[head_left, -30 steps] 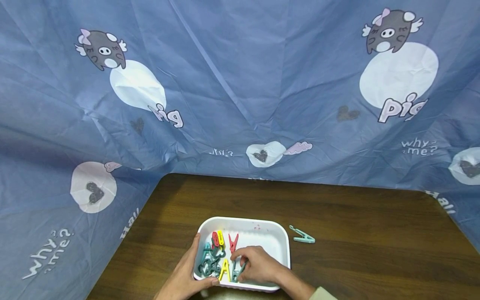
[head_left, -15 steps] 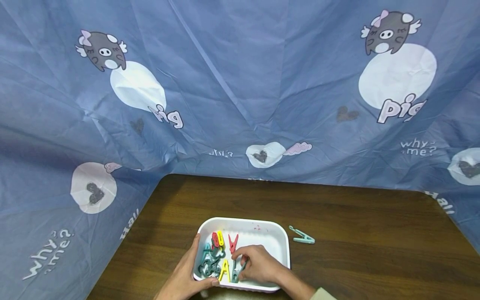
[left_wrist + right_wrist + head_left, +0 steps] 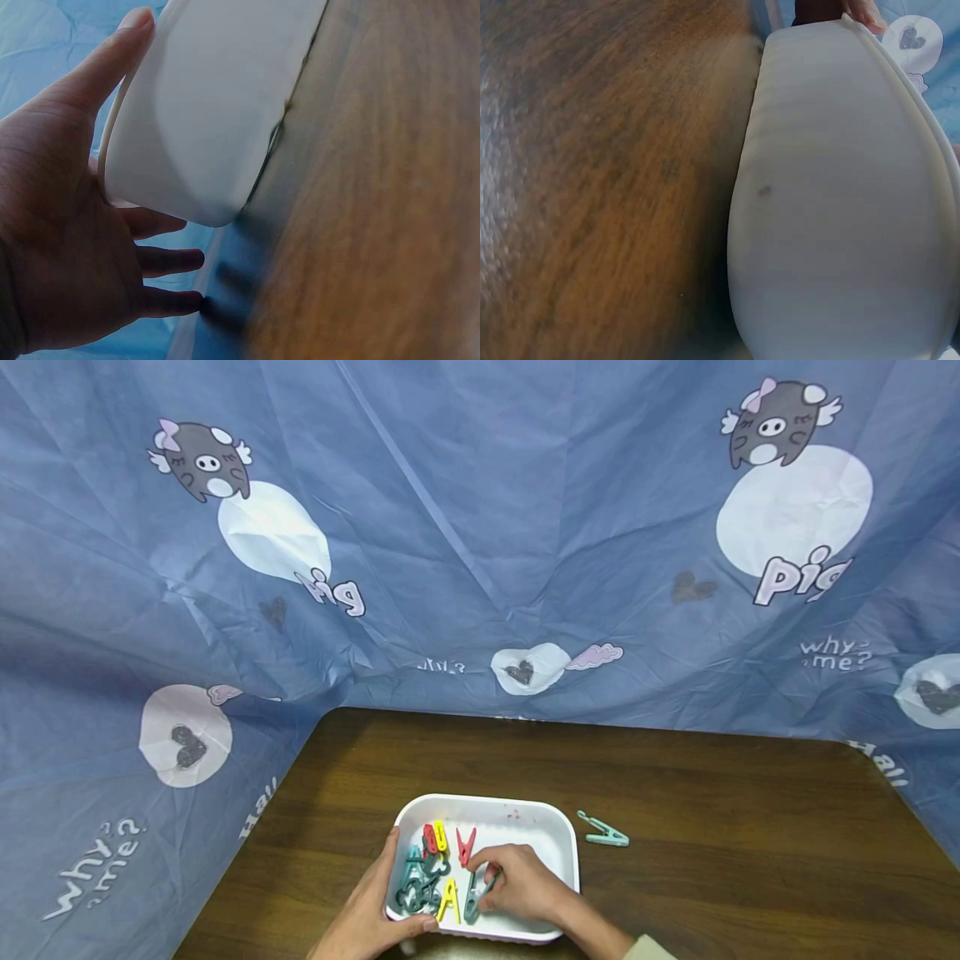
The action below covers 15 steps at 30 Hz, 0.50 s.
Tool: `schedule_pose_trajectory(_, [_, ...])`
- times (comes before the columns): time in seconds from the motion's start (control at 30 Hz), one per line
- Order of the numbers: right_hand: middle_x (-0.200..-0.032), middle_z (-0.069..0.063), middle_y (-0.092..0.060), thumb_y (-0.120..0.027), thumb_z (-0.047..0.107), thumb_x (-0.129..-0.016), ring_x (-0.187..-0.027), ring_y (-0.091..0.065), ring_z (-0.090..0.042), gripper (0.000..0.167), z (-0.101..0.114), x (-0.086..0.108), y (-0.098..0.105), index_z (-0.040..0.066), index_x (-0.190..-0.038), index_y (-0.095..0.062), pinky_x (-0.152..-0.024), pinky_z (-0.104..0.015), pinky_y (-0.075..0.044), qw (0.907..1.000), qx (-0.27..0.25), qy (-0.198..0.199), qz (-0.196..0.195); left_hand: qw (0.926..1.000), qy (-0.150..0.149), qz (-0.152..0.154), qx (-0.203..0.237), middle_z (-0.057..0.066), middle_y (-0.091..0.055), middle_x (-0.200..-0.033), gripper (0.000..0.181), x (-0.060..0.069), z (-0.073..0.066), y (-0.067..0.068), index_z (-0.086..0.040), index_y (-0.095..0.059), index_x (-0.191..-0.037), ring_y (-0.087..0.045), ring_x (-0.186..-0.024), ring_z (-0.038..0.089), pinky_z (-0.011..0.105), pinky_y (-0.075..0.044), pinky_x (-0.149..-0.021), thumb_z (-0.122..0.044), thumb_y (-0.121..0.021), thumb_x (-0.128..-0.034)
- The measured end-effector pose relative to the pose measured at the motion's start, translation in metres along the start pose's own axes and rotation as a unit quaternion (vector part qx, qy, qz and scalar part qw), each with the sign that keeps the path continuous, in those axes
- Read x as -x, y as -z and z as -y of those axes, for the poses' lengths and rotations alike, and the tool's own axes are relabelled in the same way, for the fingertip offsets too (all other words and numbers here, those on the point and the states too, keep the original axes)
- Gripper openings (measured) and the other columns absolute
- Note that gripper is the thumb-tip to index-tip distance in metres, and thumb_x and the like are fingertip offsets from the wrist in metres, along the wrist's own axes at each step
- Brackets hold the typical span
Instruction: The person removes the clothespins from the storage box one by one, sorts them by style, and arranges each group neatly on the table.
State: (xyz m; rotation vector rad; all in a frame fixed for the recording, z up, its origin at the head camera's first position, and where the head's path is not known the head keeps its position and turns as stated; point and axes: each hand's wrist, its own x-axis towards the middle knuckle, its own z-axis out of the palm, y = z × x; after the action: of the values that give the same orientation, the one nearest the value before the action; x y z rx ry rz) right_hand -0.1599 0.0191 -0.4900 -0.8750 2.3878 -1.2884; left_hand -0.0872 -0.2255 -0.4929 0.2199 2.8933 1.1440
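A white tray [image 3: 536, 827] holds several clothespins: dark green ones [image 3: 420, 892] heaped at its left, a yellow one [image 3: 449, 900] near the front wall, a red one [image 3: 466, 846] mid-tray. My left hand [image 3: 365, 910] holds the tray's left end, thumb along the front rim; in the left wrist view that hand [image 3: 75, 202] lies against the tray's outer wall [image 3: 202, 112]. Inside the tray, my right hand [image 3: 521, 885] pinches a grey-green clothespin [image 3: 472, 906] between thumb and fingers. The right wrist view shows mostly the tray's outer wall [image 3: 832, 195], the right hand's fingers hidden.
On the brown table [image 3: 712, 802], a light green clothespin [image 3: 607, 835] lies right of the tray. Another red [image 3: 429, 839] and a yellow clothespin [image 3: 440, 837] are in the tray's back left. A blue printed cloth [image 3: 450, 527] hangs behind the table.
The grey-green clothespin at my right hand has shifted slightly up and right, away from the tray's front wall. My left hand has stayed in place.
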Motion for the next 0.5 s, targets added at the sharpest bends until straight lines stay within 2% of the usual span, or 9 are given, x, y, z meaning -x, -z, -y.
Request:
schedule_pose_trajectory(0.27, [-0.078, -0.006, -0.066, -0.084, -0.004, -0.068, -0.058, -0.054, 0.008, 0.038, 0.002, 0.000, 0.007, 0.004, -0.104, -0.073, -0.057, -0.013, -0.047, 0.9998, 0.002, 0.014, -0.014, 0.9997, -0.017, -0.015, -0.013, 0.028, -0.037, -0.158, 0.126, 0.001, 0.001, 0.000, -0.003, -0.011, -0.161, -0.042, -0.142, 0.045, 0.061, -0.041, -0.110, -0.047, -0.088, -0.0714])
schedule_pose_trajectory(0.5, [-0.080, -0.008, -0.065, -0.085, -0.003, -0.070, -0.059, -0.054, 0.007, 0.039, 0.007, 0.002, 0.014, 0.001, -0.106, -0.072, -0.055, -0.014, -0.046, 0.9997, -0.005, 0.013, -0.022, 0.9999, -0.008, -0.007, -0.008, 0.028, -0.036, -0.159, 0.125, 0.001, 0.001, -0.001, -0.004, -0.010, -0.161, -0.040, -0.143, 0.045, 0.062, -0.040, -0.111, -0.047, -0.087, -0.0720])
